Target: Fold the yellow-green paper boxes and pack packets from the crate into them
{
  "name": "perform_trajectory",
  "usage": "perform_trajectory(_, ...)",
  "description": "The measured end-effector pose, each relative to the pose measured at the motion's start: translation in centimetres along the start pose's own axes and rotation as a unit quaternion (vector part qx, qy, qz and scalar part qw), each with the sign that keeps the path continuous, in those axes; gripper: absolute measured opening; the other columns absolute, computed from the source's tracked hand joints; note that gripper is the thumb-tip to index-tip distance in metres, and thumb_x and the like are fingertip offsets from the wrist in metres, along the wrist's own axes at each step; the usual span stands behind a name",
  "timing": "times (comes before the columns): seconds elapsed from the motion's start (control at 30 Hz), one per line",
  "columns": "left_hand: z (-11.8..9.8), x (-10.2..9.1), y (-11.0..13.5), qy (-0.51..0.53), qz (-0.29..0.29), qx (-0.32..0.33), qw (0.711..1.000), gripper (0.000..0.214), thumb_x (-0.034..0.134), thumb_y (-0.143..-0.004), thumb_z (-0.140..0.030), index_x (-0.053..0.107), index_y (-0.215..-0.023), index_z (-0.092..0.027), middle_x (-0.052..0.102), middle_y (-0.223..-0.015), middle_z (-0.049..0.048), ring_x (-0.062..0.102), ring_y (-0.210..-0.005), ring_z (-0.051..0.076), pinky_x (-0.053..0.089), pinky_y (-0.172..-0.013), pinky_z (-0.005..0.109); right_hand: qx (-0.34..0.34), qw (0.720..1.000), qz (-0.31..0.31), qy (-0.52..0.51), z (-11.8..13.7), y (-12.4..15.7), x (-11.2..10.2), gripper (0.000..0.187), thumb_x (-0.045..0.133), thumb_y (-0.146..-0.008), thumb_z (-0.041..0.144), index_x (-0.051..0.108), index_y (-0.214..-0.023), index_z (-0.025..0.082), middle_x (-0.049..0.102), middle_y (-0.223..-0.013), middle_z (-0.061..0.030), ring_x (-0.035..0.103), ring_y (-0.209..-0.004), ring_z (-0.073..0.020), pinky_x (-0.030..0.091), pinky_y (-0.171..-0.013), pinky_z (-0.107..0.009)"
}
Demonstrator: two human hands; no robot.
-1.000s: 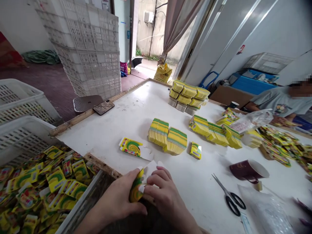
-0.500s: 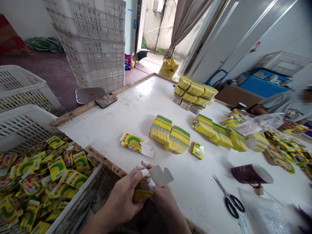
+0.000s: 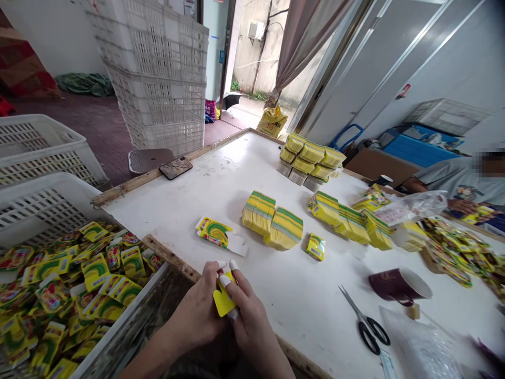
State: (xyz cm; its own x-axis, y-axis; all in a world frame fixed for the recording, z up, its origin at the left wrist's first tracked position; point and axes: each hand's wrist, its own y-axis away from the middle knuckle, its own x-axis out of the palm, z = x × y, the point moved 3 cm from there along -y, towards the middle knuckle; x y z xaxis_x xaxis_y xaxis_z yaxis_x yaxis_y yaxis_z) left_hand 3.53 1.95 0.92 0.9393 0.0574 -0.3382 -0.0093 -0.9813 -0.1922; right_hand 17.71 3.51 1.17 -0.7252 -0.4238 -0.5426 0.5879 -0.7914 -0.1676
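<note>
Pinching a yellow carton (image 3: 223, 302) between fingers of left hand (image 3: 199, 308) and right hand (image 3: 250, 310), at the near edge of the white table (image 3: 215, 195); could crease it by pressing too hard, or lose it over that edge through too slack a grip

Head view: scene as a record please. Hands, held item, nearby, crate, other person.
left hand: grips small yellow cardboard carton
right hand: on same carton
nearby: open yellow-green printed carton with white flap, on white tabletop
right: black-handled metal scissors, maroon mug
white plastic crate: many small yellow-green boxes
across table: person in grey shirt
</note>
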Motion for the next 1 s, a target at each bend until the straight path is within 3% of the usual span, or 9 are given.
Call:
perform_trajectory(0.17,0.0,-1.0,0.3,-0.074,-0.020,-0.006,0.997,0.068,0.072,-0.062,-0.016,0.044,-0.124,-0.026,0.066,-0.112,0.0104,0.065,-0.100,0.028,0.052,-0.084,0.038,0.008,0.997,0.066,0.042,0.4,-0.7,-1.4,0.041,0.051,-0.086,0.011,0.060,-0.123,0.025,0.034,-0.153,-0.0137,0.038,-0.138,-0.0282,0.044,-0.105,-0.038)
perform_trajectory(0.27,0.0,-1.6,0.2,-0.048,-0.021,-0.015,0.999,0.069,0.076,-0.060,-0.020,0.051,-0.123,-0.027,0.069,-0.111,0.0090,0.066,-0.099,0.029,0.052,-0.085,0.037,0.016,0.992,0.114,0.061,0.8,-1.1,-2.4,0.034,0.053,-0.084,0.008,0.064,-0.113,0.024,0.039,-0.148,-0.0144,0.049,-0.131,-0.0279,0.047,-0.100,-0.038)
perform_trajectory(0.37,0.0,-2.0,-0.2,0.002,-0.034,-0.038,0.999,0.069,0.080,-0.056,-0.023,0.059,-0.121,-0.028,0.072,-0.108,0.0080,0.068,-0.097,0.030,0.052,-0.085,0.037,0.000,0.988,0.133,0.074,1.2,-1.6,-3.0,0.039,0.051,-0.080,0.001,0.062,-0.109,0.025,0.044,-0.143,-0.0114,0.052,-0.127,-0.0254,0.047,-0.098,-0.037)
perform_trajectory(0.53,-0.3,-2.9,-0.9,0.030,-0.072,-0.033,0.996,0.070,0.078,-0.055,-0.016,0.062,-0.122,-0.029,0.073,-0.108,0.0069,0.068,-0.098,0.030,0.052,-0.086,0.037,0.003,0.988,0.118,0.098,1.1,-2.6,-2.0,0.056,0.048,-0.075,-0.001,0.050,-0.124,0.025,0.035,-0.146,-0.0128,0.052,-0.123,-0.0277,0.048,-0.095,-0.039)
perform_trajectory(0.77,-0.3,-3.7,-1.9,-0.035,-0.006,-0.002,0.999,0.080,0.079,-0.061,-0.025,0.049,-0.135,-0.029,0.070,-0.116,0.0073,0.068,-0.100,0.029,0.051,-0.086,0.036,-0.048,0.993,0.105,-0.013,1.7,-4.1,-2.3,0.023,0.058,-0.086,0.017,0.061,-0.108,0.025,0.045,-0.131,-0.0084,0.051,-0.119,-0.0232,0.045,-0.101,-0.034)
perform_trajectory(0.83,-0.3,-3.8,-2.3,-0.045,-0.018,0.009,0.999,0.078,0.078,-0.060,-0.020,0.051,-0.133,-0.029,0.070,-0.115,0.0076,0.067,-0.102,0.030,0.050,-0.088,0.037,-0.046,0.995,0.078,-0.033,1.4,-4.1,-1.8,0.037,0.058,-0.088,0.021,0.053,-0.124,0.027,0.039,-0.139,-0.0089,0.043,-0.130,-0.0246,0.040,-0.107,-0.036)
perform_trajectory(0.93,0.0,-3.9,-2.5,-0.036,-0.045,0.002,0.998,0.070,0.077,-0.057,-0.011,0.060,-0.123,-0.028,0.071,-0.112,0.0073,0.066,-0.101,0.030,0.050,-0.089,0.037,-0.014,0.998,0.034,-0.053,0.5,-4.0,-0.6,0.067,0.053,-0.090,0.021,0.019,-0.148,0.027,0.025,-0.151,-0.0123,0.029,-0.141,-0.0254,0.033,-0.113,-0.042)
perform_trajectory(1.0,0.2,-4.2,-2.4,0.033,-0.087,-0.021,0.995,0.066,0.080,-0.054,-0.010,0.064,-0.116,-0.027,0.071,-0.109,0.0070,0.067,-0.097,0.027,0.052,-0.085,0.034,0.001,0.996,0.037,-0.076,-0.2,-4.6,-0.1,0.081,0.057,-0.088,0.023,0.005,-0.150,0.024,0.029,-0.150,-0.0155,0.036,-0.137,-0.0253,0.037,-0.110,-0.043)
